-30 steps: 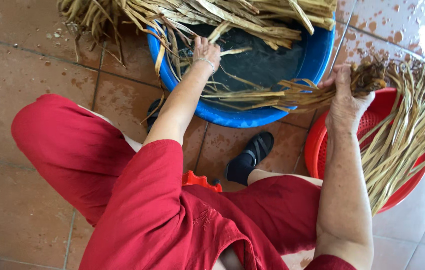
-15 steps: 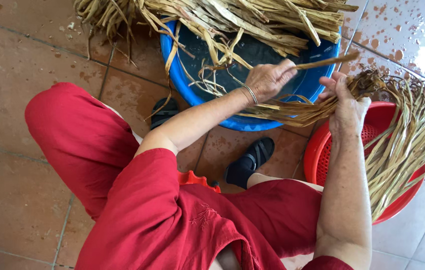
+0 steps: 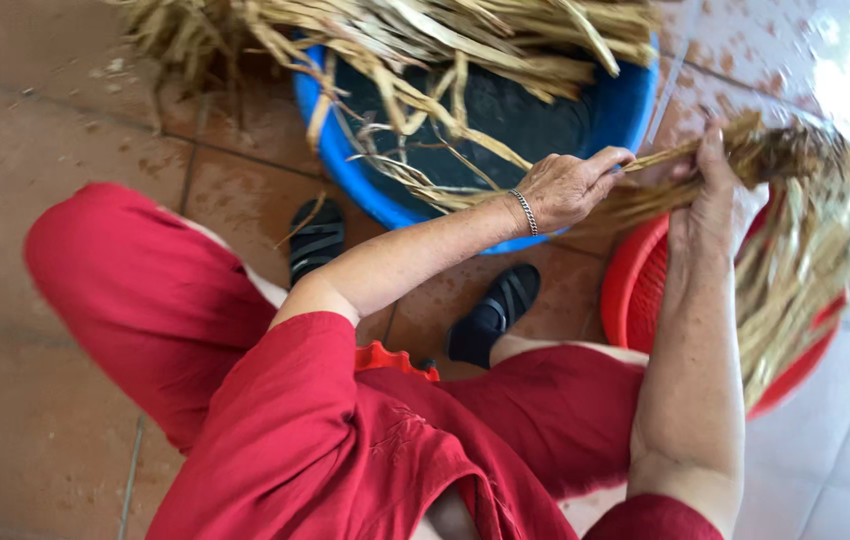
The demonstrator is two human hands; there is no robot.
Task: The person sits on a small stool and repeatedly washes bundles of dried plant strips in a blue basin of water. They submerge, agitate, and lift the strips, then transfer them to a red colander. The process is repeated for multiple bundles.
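I am clamping my right hand (image 3: 710,195) around the bunched end of a bundle of dried leaf strips (image 3: 795,240), the grip closed tight on it, while the loose ends are hanging down over the red basin (image 3: 635,300) beside my knee. My left hand (image 3: 570,185) is pinching a few more strips between thumb and fingers, its grip closed on them, and is touching them against the bundle just over the rim of the blue tub (image 3: 345,160). These strips are looking light, limp and springy, probably damp and a little slick, so I am judging the gathered end the best place to hold, since single strands would slip or snap. More strips are lying heaped across the tub, trailing tangled over its edge, and could be snagging what I pull. My black sandals (image 3: 495,310) are resting on the wet tiled floor (image 3: 65,130) below.
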